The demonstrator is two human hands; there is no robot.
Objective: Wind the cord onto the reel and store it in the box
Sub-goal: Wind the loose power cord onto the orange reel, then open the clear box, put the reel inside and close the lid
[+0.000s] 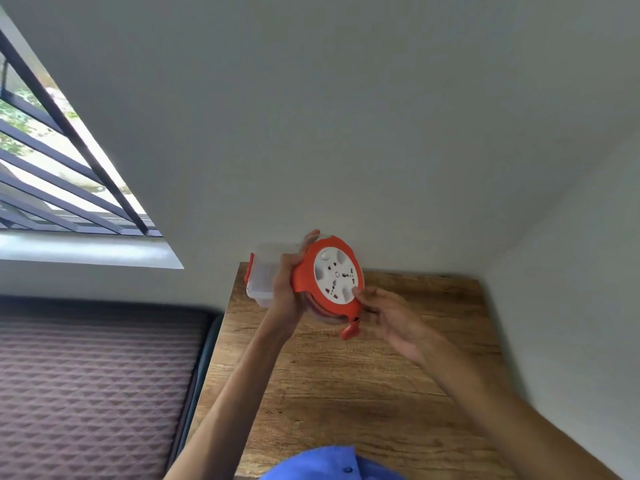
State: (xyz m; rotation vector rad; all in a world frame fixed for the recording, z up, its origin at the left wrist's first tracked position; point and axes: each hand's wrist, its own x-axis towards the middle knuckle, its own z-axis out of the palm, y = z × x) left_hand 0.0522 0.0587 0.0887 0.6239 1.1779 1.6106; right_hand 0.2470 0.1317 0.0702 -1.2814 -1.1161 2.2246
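An orange cord reel (308, 271) with a white socket face is held up above the wooden table (363, 375), tilted toward me. My left hand (289, 289) grips its left rim. My right hand (388, 315) has fingertips on the lower right of the white face. The cord looks wound inside the reel, and an orange plug (350, 330) hangs from the reel's bottom edge. A clear plastic box (259, 280) with orange clips stands at the table's far left corner, partly hidden behind my left hand and the reel.
The table sits in a corner between white walls. A bed with a patterned mattress (97, 386) lies to the left, below a barred window (52, 161). My blue shirt (329, 464) shows at the bottom edge.
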